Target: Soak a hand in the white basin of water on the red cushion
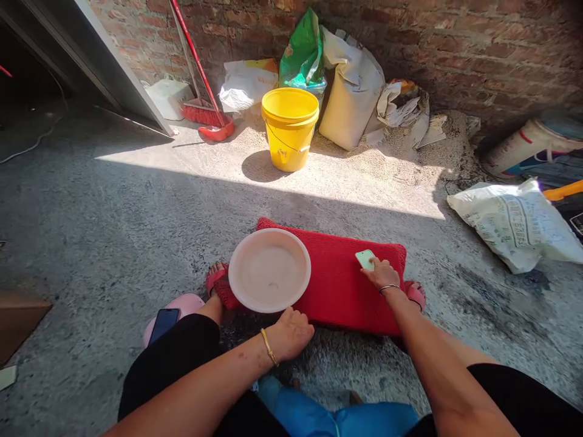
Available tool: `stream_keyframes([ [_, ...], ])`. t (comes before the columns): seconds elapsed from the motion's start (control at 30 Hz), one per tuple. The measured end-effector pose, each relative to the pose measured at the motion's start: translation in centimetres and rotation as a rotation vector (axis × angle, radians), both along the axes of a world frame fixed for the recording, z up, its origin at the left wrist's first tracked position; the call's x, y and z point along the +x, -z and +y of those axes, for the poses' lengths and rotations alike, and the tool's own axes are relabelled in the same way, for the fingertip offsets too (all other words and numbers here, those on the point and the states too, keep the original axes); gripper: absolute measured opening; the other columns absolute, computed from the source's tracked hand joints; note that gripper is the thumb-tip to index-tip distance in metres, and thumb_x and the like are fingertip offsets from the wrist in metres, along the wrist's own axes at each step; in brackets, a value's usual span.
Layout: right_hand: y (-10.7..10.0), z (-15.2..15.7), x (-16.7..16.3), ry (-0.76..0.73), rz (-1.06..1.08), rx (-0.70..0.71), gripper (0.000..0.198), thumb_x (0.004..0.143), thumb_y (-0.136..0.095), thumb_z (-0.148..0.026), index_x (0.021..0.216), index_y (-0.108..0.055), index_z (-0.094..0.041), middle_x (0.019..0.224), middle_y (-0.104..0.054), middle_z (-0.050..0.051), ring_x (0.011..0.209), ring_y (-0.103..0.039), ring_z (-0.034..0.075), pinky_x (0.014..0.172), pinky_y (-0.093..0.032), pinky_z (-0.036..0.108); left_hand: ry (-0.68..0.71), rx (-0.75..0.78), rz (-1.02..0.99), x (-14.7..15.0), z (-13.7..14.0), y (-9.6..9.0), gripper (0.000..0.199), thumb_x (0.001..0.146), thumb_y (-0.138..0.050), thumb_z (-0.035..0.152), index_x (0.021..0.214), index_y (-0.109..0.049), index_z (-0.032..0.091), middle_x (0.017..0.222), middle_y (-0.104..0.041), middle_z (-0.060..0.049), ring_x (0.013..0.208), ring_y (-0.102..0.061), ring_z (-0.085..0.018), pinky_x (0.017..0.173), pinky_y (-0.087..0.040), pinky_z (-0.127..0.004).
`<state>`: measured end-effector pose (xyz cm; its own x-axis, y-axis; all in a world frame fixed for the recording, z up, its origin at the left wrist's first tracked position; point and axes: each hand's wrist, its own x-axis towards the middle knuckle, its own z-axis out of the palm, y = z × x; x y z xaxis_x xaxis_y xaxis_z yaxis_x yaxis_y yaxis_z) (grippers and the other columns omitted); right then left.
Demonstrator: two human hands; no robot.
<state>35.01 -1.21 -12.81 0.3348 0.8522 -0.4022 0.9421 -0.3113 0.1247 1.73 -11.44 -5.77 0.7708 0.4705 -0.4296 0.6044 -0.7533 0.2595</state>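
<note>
A low bench or board covered in red cloth (337, 285) lies across in front of me. On its left part rests a pale pinkish-white basin (268, 270), with what looks like a little liquid at the bottom. My left hand (293, 334) is closed near the basin's front rim and the cloth's near edge; whatever its curled fingers hold, if anything, is hidden. Over the right part of the cloth, my right hand (382, 273) grips a thin, pale green flat piece (365, 259) with rounded corners, between thumb and fingers.
A yellow bucket (290, 130) stands beyond the bench. Filled sacks (353, 91), a red broom (203, 112) and a dustpan (217, 131) line the brick wall. Right lies a white printed bag (517, 224). At my left, a phone (164, 325) rests on a pink object (189, 303).
</note>
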Motion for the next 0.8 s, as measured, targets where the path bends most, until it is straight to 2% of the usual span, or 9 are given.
stream_keyframes([
  [0.17, 1.3, 6.1, -13.4, -0.268, 0.15, 0.056, 0.054, 0.09, -0.052, -0.055, 0.136, -0.047, -0.028, 0.122, -0.052, 0.012, 0.108, -0.055, 0.024, 0.088, -0.038, 0.034, 0.031, 0.066, -0.004, 0.0, -1.6, 1.8, 0.02, 0.09, -0.045, 0.017, 0.093, -0.066, 0.017, 0.096, -0.062, -0.012, 0.089, -0.059, -0.023, 0.076, -0.04, -0.04],
  [0.27, 2.3, 8.1, -16.2, -0.297, 0.174, 0.053, 0.051, 0.09, -0.051, -0.055, 0.133, -0.049, -0.029, 0.123, -0.051, 0.012, 0.11, -0.053, 0.025, 0.089, -0.038, 0.035, 0.014, 0.114, 0.029, -0.2, -1.7, 1.6, 0.022, 0.09, -0.044, 0.016, 0.093, -0.066, 0.016, 0.089, -0.061, -0.01, 0.085, -0.058, -0.022, 0.078, -0.039, -0.042],
  [0.33, 3.0, 8.3, -14.6, -0.298, 0.152, 0.031, 0.05, 0.089, -0.051, -0.054, 0.134, -0.049, -0.031, 0.123, -0.051, 0.012, 0.11, -0.054, 0.026, 0.089, -0.038, 0.037, 0.015, 0.136, 0.024, -0.3, -1.5, 1.0, 0.023, 0.091, -0.043, 0.017, 0.093, -0.065, 0.015, 0.087, -0.061, -0.009, 0.083, -0.057, -0.022, 0.079, -0.038, -0.044],
  [0.4, 3.3, 7.5, -10.3, -0.25, 0.103, 0.02, 0.052, 0.089, -0.051, -0.054, 0.136, -0.048, -0.032, 0.123, -0.052, 0.012, 0.111, -0.055, 0.027, 0.09, -0.038, 0.039, 0.021, 0.15, 0.014, -0.3, -1.5, 0.5, 0.022, 0.091, -0.043, 0.018, 0.094, -0.065, 0.015, 0.088, -0.061, -0.009, 0.083, -0.057, -0.023, 0.08, -0.038, -0.045],
  [0.53, 2.4, 3.6, 1.3, 0.1, -0.059, -0.014, 0.053, 0.089, -0.049, -0.052, 0.136, -0.048, -0.028, 0.124, -0.052, 0.016, 0.112, -0.056, 0.031, 0.089, -0.04, 0.044, 0.031, 0.178, 0.003, -0.3, -1.8, 0.1, 0.023, 0.092, -0.042, 0.02, 0.095, -0.065, 0.015, 0.09, -0.061, -0.01, 0.085, -0.057, -0.023, 0.082, -0.037, -0.046],
  [0.6, 1.4, 1.4, 5.0, 0.249, -0.118, -0.033, 0.053, 0.089, -0.048, -0.054, 0.134, -0.05, -0.026, 0.124, -0.053, 0.017, 0.112, -0.057, 0.033, 0.088, -0.041, 0.045, 0.029, 0.19, -0.004, -0.4, -2.0, 0.4, 0.024, 0.093, -0.041, 0.02, 0.096, -0.065, 0.015, 0.09, -0.062, -0.01, 0.086, -0.057, -0.023, 0.082, -0.037, -0.046],
  [0.63, 0.9, 0.5, 5.7, 0.272, -0.128, -0.028, 0.054, 0.089, -0.047, -0.055, 0.134, -0.05, -0.026, 0.123, -0.053, 0.017, 0.111, -0.057, 0.033, 0.088, -0.042, 0.045, 0.027, 0.191, -0.003, -0.4, -2.1, 0.5, 0.025, 0.093, -0.041, 0.02, 0.096, -0.065, 0.015, 0.09, -0.062, -0.01, 0.086, -0.058, -0.023, 0.081, -0.037, -0.046],
  [0.7, 0.3, -1.2, 4.1, 0.198, -0.102, 0.006, 0.056, 0.09, -0.045, -0.058, 0.136, -0.049, -0.027, 0.122, -0.054, 0.016, 0.109, -0.058, 0.031, 0.087, -0.043, 0.043, 0.028, 0.167, 0.018, -0.4, -2.3, 0.8, 0.027, 0.093, -0.04, 0.019, 0.097, -0.066, 0.015, 0.09, -0.063, -0.011, 0.086, -0.059, -0.024, 0.08, -0.038, -0.046],
  [0.8, 0.4, -3.3, -3.6, -0.082, 0.008, 0.043, 0.053, 0.09, -0.048, -0.056, 0.135, -0.049, -0.028, 0.117, -0.056, 0.013, 0.105, -0.058, 0.026, 0.085, -0.042, 0.036, 0.043, 0.055, 0.093, -0.3, -2.5, 1.2, 0.026, 0.091, -0.043, 0.018, 0.094, -0.068, 0.014, 0.091, -0.064, -0.013, 0.086, -0.06, -0.025, 0.076, -0.038, -0.044],
])
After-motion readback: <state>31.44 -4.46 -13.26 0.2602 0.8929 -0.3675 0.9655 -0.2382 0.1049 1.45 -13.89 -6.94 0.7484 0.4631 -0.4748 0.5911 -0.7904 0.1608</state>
